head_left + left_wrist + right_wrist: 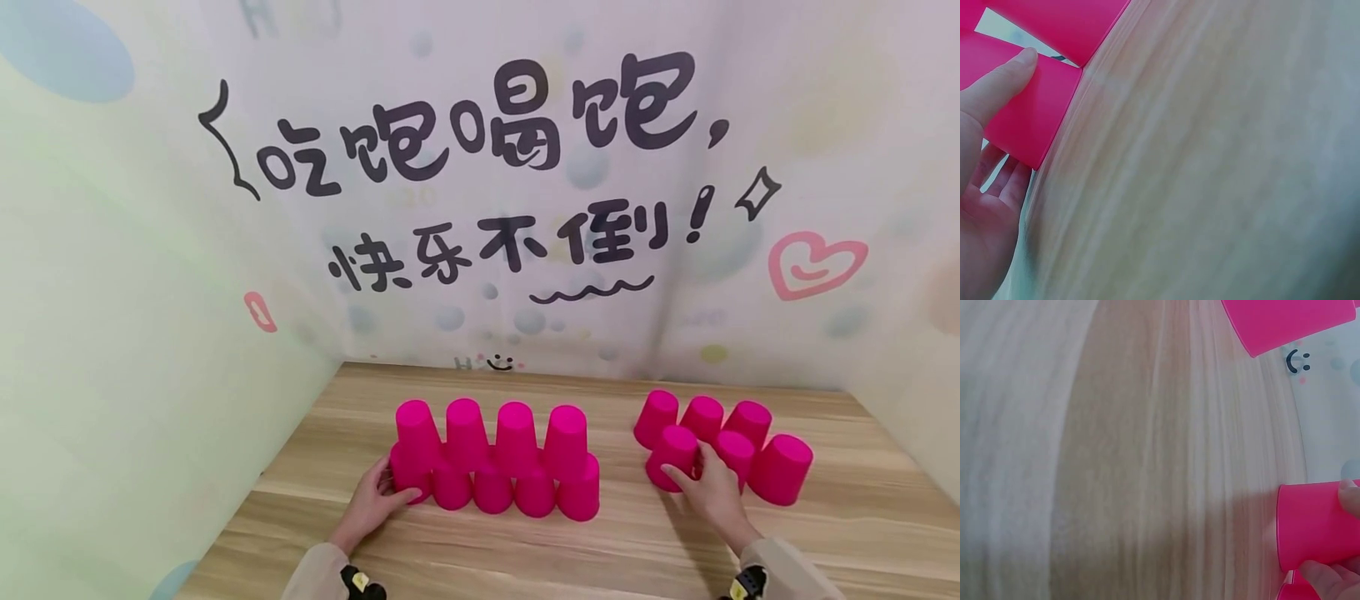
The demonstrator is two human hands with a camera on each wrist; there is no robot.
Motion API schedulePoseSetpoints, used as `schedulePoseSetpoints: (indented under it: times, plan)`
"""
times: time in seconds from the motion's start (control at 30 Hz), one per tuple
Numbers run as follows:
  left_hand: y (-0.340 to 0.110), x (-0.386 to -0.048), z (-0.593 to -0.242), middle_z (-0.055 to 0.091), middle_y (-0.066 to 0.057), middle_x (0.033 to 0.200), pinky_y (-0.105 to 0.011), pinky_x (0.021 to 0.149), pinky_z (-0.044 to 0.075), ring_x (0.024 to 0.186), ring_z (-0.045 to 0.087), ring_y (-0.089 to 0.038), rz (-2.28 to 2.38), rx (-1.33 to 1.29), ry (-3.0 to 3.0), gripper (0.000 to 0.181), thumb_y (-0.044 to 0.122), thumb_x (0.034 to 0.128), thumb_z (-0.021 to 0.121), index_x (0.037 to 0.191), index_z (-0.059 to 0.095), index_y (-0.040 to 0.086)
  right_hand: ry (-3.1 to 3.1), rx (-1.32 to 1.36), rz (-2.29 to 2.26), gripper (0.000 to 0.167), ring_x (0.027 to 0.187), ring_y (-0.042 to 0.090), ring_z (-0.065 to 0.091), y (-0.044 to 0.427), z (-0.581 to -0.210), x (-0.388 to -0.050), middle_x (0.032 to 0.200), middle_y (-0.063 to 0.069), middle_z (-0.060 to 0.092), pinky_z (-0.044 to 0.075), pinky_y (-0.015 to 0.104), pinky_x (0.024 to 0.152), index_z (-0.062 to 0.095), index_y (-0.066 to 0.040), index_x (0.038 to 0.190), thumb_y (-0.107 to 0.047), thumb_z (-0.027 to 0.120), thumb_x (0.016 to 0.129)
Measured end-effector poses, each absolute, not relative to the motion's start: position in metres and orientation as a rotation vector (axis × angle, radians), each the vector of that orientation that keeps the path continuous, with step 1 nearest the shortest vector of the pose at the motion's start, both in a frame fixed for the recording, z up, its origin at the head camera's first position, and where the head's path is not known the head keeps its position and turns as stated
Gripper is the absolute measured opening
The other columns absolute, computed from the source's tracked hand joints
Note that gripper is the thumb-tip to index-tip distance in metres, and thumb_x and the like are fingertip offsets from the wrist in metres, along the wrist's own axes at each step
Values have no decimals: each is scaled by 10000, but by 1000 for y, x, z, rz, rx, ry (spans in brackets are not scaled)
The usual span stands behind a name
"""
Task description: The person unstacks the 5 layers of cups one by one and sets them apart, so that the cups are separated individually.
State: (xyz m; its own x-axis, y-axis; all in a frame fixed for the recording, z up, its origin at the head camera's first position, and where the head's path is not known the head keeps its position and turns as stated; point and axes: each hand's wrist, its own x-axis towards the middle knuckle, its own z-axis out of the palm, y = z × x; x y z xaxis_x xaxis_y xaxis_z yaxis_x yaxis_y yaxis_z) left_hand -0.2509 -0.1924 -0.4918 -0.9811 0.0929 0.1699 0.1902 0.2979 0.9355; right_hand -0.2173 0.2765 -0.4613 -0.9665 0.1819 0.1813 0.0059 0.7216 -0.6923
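Upside-down pink cups form a two-tier wall on the wooden table, with an upper row [514, 437] over a longer bottom row [492, 490]. At the wall's left end my left hand [367, 507] holds the end bottom cup [408, 479]. The left wrist view shows the thumb [1013, 78] across that cup's side, other fingers at its far side. To the right, my right hand [714, 493] grips an upside-down pink cup [677, 450] at the front left of a loose group. Thumb and fingers lie on opposite sides of it in the right wrist view.
Other upside-down pink cups [782, 469] stand close behind and right of my right hand. A gap of wooden table [618, 533] separates the group from the wall of cups. Behind the table hangs a printed white backdrop [480, 333]; a pale side panel [150, 333] rises on the left.
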Motion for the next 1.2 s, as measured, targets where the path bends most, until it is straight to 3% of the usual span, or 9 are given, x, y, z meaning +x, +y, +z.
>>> schedulePoseSetpoints:
  times: [0.83,1.2]
  plan:
    - [-193,-250,-490,551,-125,1075,-327,856,452,991,525,-268,-1777,-277,-2502,636,68,701,741,1257,438,8,-2697,-165,1049,725,1028,469,448,275,-459,-216,1153,359,438,404,538,843,287,137,1261,-229,684,776]
    - [-193,-250,-489,544,-137,1090,-339,869,443,1001,522,-261,-1790,-289,-2497,624,50,710,731,1254,432,-16,-2727,-42,1001,752,1029,462,452,281,-427,-213,1183,369,411,460,488,784,256,170,1271,-177,691,766]
